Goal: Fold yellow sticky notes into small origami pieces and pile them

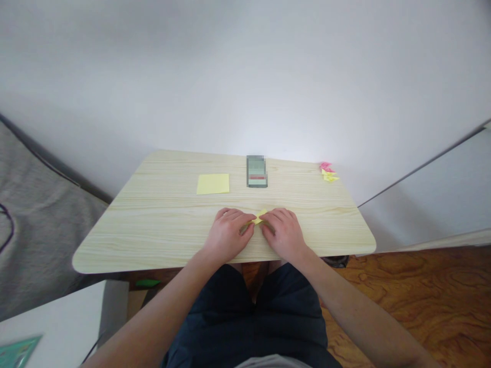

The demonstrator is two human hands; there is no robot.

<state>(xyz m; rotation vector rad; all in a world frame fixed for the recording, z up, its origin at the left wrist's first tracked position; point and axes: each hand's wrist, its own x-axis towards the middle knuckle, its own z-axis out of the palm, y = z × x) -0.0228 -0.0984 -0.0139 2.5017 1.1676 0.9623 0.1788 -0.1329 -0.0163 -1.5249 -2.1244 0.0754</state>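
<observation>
Near the table's front edge, a small folded piece of yellow paper is pinched between both hands. My left hand grips its left end with thumb and fingers. On the other end, my right hand is closed the same way. The fingers cover most of the paper, so its full shape is hidden. A flat yellow sheet or pad of paper lies beyond my left hand. Farther right, by the back edge, sit a crumpled-looking pink paper piece and a yellow folded one.
A phone, its screen blurred, is at the back middle of the light wooden table. The white wall rises right behind. At lower left stands a white cabinet; grey fabric hangs at the left.
</observation>
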